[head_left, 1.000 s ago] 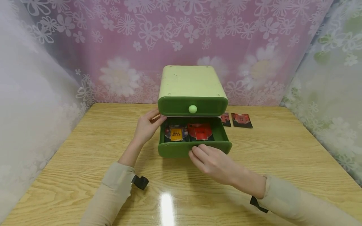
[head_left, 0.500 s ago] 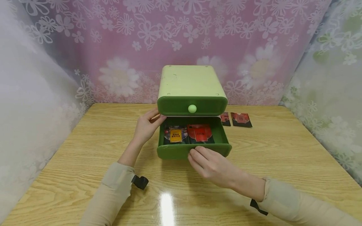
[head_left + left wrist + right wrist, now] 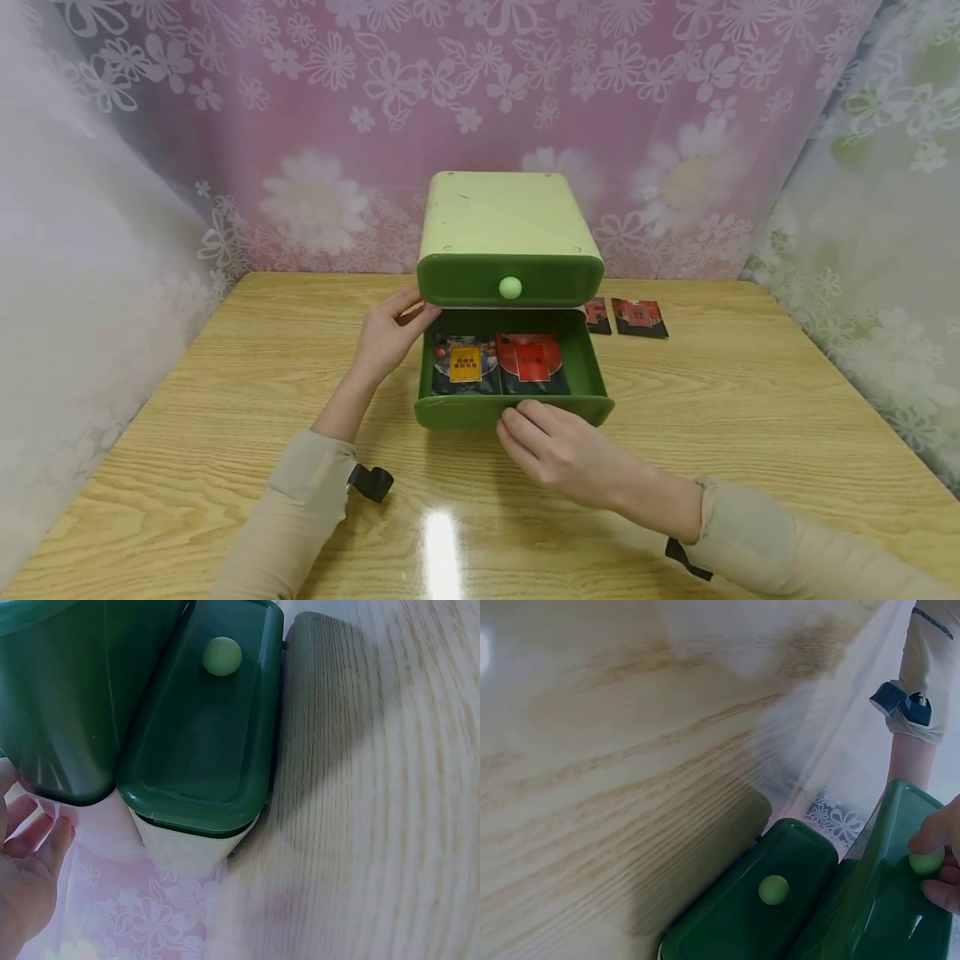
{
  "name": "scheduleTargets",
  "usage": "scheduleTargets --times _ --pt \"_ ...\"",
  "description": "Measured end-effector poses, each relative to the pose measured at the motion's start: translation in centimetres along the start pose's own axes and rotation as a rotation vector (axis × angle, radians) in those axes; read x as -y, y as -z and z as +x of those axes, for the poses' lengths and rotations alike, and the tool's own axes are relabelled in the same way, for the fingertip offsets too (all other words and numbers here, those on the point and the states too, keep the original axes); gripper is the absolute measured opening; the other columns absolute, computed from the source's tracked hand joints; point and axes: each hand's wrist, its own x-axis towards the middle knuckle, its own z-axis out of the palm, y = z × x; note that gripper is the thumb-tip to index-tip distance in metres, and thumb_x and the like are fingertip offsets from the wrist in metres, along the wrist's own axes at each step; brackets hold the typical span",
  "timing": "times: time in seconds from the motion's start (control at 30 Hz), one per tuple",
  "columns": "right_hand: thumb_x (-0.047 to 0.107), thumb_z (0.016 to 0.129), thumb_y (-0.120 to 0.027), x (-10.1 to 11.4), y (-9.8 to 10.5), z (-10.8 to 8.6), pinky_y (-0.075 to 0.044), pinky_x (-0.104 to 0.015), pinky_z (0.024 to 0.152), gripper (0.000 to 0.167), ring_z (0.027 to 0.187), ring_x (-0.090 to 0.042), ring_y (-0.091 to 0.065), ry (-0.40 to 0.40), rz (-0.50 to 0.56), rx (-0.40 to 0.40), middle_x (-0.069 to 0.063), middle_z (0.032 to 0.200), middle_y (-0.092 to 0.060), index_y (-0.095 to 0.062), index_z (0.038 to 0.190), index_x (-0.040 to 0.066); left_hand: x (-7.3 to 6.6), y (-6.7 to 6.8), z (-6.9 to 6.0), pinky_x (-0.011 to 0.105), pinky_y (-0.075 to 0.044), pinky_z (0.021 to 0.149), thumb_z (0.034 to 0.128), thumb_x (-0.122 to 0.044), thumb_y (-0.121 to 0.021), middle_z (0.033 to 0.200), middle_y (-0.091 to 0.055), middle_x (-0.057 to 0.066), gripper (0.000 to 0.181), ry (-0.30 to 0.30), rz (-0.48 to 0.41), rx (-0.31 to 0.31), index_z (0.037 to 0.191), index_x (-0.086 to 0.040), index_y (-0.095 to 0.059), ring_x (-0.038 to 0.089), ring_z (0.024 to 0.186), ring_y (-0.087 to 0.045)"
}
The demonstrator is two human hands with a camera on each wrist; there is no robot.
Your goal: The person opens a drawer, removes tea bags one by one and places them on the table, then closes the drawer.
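A small drawer cabinet (image 3: 506, 217) with a cream shell stands on the table. Below its closed top drawer, a green drawer (image 3: 457, 415) is pulled out. Two flat packets lie in it: a dark one with an orange label (image 3: 465, 364) and a red and black one (image 3: 534, 365). My right hand (image 3: 558, 458) is at the drawer's front; in the right wrist view its thumb and fingers pinch the light green knob (image 3: 927, 860). On the cabinet's left side rests my left hand (image 3: 386, 337), thumb by the front edge. Some of its fingers are hidden behind the cabinet.
Two more red and black packets, one partly hidden (image 3: 597, 317) and one in full view (image 3: 639, 317), lie right of the cabinet. A closed lower drawer (image 3: 202, 742) with a round knob sits under the open one. A flowered curtain (image 3: 330, 100) hangs behind the table.
The green drawer has come further out towards me with my right hand, showing more of the packets inside. My left hand has stayed at the cabinet's side.
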Motion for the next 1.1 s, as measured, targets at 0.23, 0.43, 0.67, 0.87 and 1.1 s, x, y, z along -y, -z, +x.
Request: scheduleTargets --times 0.23,0.43,0.67,0.87,1.1 --pt "-0.005 0.098 -0.03 0.18 0.08 -0.06 -0.053 -0.023 0.071 0.04 0.081 -0.021 -0.055 -0.001 0.001 0.027 -0.012 0.093 -0.061 -0.069 0.093 0.0 0.17 0.05 0.04 0.031 -0.047 0.095 0.0887 -0.008 -0.063 0.132 -0.05 0.017 0.038 -0.008 -0.007 0.001 0.124 0.003 -0.057 0.026 0.123 -0.046" --pt "-0.004 0.099 -0.028 0.34 0.09 -0.25 -0.052 -0.022 0.068 0.04 0.078 -0.02 -0.053 -0.008 0.014 0.041 -0.011 0.093 -0.06 -0.068 0.094 0.0 0.16 0.04 0.08 0.031 -0.047 0.095 0.0889 -0.008 -0.063 0.133 -0.05 0.017 0.038 -0.011 -0.006 0.004 0.125 0.003 -0.057 0.025 0.124 -0.046" --pt "-0.002 0.099 -0.028 0.49 0.2 -0.28 -0.051 -0.021 0.064 0.04 0.077 -0.019 -0.053 -0.012 0.038 0.044 -0.011 0.094 -0.06 -0.068 0.095 0.001 0.04 0.03 -0.01 0.031 -0.047 0.094 0.0892 -0.01 -0.063 0.132 -0.051 0.016 0.038 -0.005 0.005 0.003 0.125 0.002 -0.057 0.025 0.122 -0.047" --pt "-0.001 0.099 -0.028 0.45 0.31 -0.18 -0.05 -0.021 0.059 0.04 0.074 -0.019 -0.053 -0.006 0.024 0.013 -0.011 0.094 -0.061 -0.068 0.094 0.002 -0.03 -0.01 -0.05 0.03 -0.047 0.095 0.0889 -0.011 -0.064 0.132 -0.051 0.015 0.039 0.0 0.002 0.001 0.125 0.001 -0.057 0.025 0.122 -0.047" --pt "0.004 0.1 -0.029 0.69 0.32 -0.47 -0.044 -0.018 0.046 0.04 0.067 -0.015 -0.054 -0.025 -0.025 0.042 -0.006 0.095 -0.063 -0.069 0.096 0.008 -0.01 -0.01 0.0 0.031 -0.046 0.095 0.0892 -0.011 -0.063 0.132 -0.051 0.016 0.039 0.011 -0.004 0.002 0.125 0.001 -0.057 0.025 0.123 -0.047"
